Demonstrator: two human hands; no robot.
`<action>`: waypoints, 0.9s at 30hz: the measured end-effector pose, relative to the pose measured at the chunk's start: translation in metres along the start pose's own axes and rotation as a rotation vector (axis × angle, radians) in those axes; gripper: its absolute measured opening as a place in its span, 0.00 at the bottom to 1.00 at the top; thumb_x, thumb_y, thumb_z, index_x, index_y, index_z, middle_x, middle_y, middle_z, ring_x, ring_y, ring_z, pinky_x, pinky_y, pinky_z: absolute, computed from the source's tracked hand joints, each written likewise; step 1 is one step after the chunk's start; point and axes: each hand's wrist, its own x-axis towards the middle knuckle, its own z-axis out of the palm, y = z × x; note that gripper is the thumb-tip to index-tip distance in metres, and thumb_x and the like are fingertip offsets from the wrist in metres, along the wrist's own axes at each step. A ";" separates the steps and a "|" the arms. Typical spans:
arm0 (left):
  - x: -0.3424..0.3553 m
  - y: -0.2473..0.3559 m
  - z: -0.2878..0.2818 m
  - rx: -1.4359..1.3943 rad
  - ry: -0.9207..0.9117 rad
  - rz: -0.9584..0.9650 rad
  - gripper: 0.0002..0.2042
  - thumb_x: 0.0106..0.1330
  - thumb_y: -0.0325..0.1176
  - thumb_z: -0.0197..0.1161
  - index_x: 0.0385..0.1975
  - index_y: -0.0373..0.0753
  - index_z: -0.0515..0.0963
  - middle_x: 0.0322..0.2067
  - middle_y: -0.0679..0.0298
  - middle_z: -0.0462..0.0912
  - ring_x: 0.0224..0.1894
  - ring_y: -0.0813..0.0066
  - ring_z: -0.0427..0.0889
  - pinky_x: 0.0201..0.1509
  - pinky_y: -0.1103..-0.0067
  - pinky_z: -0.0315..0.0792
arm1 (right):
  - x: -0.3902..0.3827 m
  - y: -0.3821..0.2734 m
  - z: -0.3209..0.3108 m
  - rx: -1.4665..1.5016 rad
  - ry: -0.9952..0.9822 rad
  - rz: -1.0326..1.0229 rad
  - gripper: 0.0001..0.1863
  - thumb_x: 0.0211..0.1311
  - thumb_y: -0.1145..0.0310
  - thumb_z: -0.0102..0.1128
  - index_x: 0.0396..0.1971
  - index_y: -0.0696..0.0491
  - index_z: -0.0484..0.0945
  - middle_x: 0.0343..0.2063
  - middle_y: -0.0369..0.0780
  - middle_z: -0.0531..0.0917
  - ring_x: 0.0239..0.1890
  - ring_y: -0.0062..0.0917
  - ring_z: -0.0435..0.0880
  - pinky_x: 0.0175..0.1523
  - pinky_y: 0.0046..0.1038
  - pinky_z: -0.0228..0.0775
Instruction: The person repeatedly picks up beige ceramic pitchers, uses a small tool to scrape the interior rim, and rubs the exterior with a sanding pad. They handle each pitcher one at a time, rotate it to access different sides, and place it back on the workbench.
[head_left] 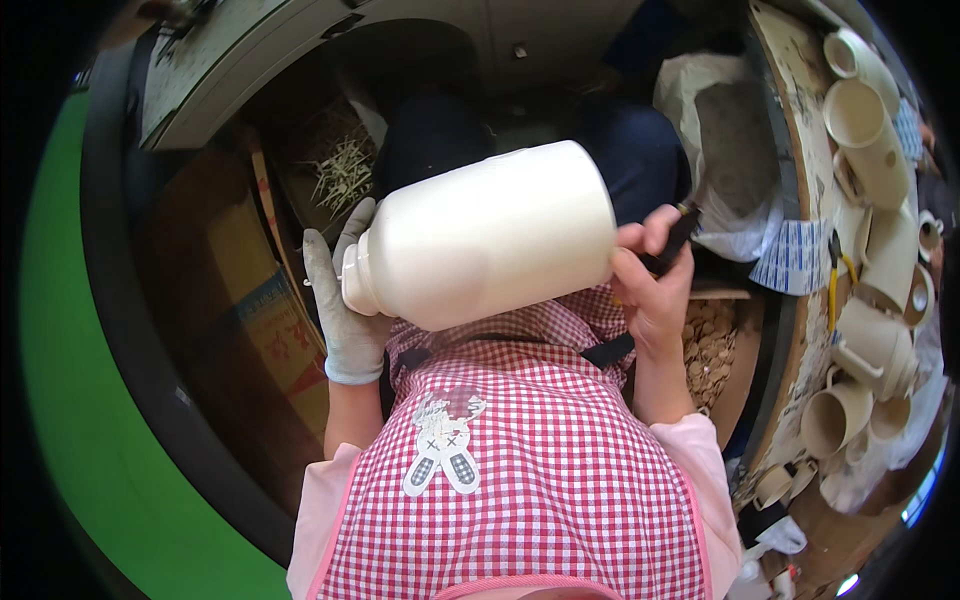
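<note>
A large cream-white plastic bottle lies tilted on its side above my lap, its narrower neck toward the left. My left hand, in a pale grey glove, grips it at the neck end, with the fingers spread around the mouth. At the base end, the thumb and fingertips of my right hand touch or nearly touch the bottle. That bare hand is closed around a tool with a black handle; its working end is hard to make out.
On the right, a worn bench bears several cream jugs and yellow-handled pliers. Below it sits a carton of round scraps, near a white plastic bag. Thin offcuts lie at the left, beside cardboard.
</note>
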 end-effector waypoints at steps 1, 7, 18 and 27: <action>-0.004 -0.002 -0.002 -0.131 -0.070 0.013 0.44 0.75 0.72 0.42 0.71 0.33 0.63 0.63 0.57 0.76 0.64 0.65 0.75 0.71 0.68 0.68 | -0.003 -0.002 0.000 0.041 0.006 -0.041 0.23 0.58 0.85 0.70 0.37 0.49 0.63 0.36 0.43 0.88 0.23 0.10 0.76 0.26 0.11 0.60; 0.007 -0.014 -0.016 -0.247 -0.010 -0.014 0.28 0.75 0.54 0.54 0.61 0.34 0.72 0.60 0.56 0.79 0.61 0.70 0.78 0.68 0.72 0.70 | -0.016 -0.003 0.001 0.048 -0.194 -0.225 0.26 0.59 0.88 0.70 0.35 0.49 0.60 0.39 0.51 0.89 0.34 0.18 0.84 0.42 0.17 0.73; 0.019 0.141 -0.019 0.572 -0.670 1.089 0.18 0.43 0.31 0.86 0.30 0.35 0.83 0.61 0.38 0.79 0.59 0.49 0.84 0.61 0.60 0.81 | 0.000 -0.063 0.029 -0.373 -0.185 0.028 0.19 0.85 0.60 0.40 0.58 0.59 0.73 0.30 0.34 0.78 0.18 0.08 0.64 0.21 0.12 0.53; 0.004 0.082 -0.002 0.821 -0.735 0.821 0.23 0.46 0.38 0.88 0.39 0.45 0.82 0.68 0.43 0.72 0.61 0.48 0.82 0.63 0.59 0.76 | 0.011 -0.066 0.071 -0.931 -0.693 -0.207 0.11 0.80 0.65 0.55 0.44 0.57 0.80 0.20 0.35 0.76 0.19 0.20 0.73 0.27 0.24 0.61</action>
